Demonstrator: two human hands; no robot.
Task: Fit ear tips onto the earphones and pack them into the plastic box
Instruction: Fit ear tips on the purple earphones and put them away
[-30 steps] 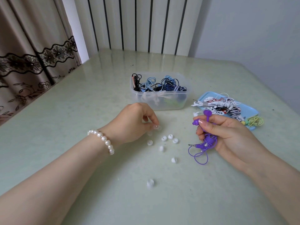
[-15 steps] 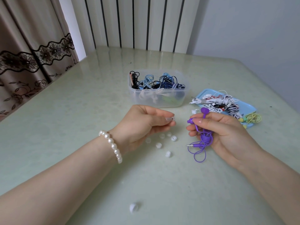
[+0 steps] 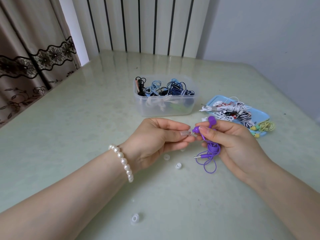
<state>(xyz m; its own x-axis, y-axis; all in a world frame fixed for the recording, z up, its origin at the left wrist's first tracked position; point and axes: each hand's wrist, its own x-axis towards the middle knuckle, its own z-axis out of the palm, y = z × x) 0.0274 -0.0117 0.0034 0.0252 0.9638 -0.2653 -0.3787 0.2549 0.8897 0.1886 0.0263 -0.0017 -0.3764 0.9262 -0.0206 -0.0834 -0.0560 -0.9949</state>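
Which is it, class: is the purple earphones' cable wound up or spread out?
Wound up: the purple earphones sit coiled in the right hand, one loop dangling.

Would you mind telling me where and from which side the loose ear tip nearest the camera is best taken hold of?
Pinch the ear tip across its outer wall, coming straight down from above. It lies alone on the table with its hole facing up, so the round sides are free all round. It looks soft and small, so a light fingertip pinch should do.
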